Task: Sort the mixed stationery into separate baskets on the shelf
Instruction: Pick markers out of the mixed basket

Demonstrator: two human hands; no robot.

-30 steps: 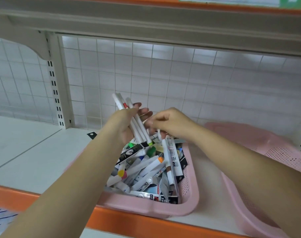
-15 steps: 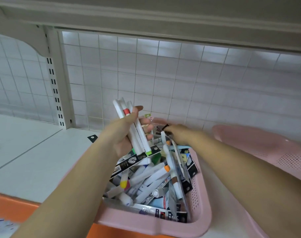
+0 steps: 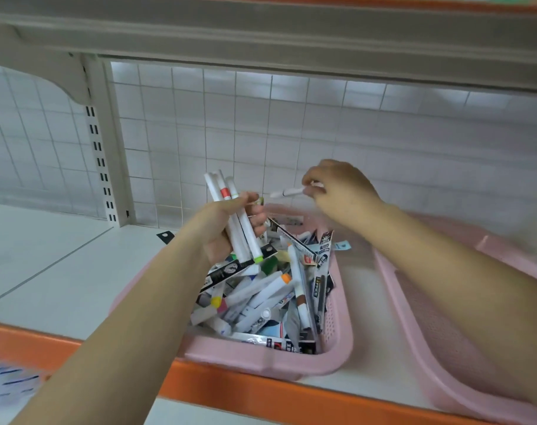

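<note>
A pink basket (image 3: 337, 348) on the shelf holds a heap of mixed stationery (image 3: 270, 296): white markers with coloured caps and black-and-white packaged pens. My left hand (image 3: 230, 228) grips a bundle of white markers (image 3: 233, 216) upright over the basket's back left. My right hand (image 3: 340, 191) is raised above the basket's far edge and pinches one small white marker (image 3: 287, 192), which points left toward the bundle.
A second pink basket (image 3: 439, 338) stands to the right, its visible floor bare. The white shelf (image 3: 46, 256) stretches left, with an orange front edge (image 3: 261, 394). A wire grid backs the shelf, and an upper shelf hangs overhead.
My right hand has risen from the heap with a white marker pinched in it and moved up and right. My left hand keeps its bundle in much the same place.
</note>
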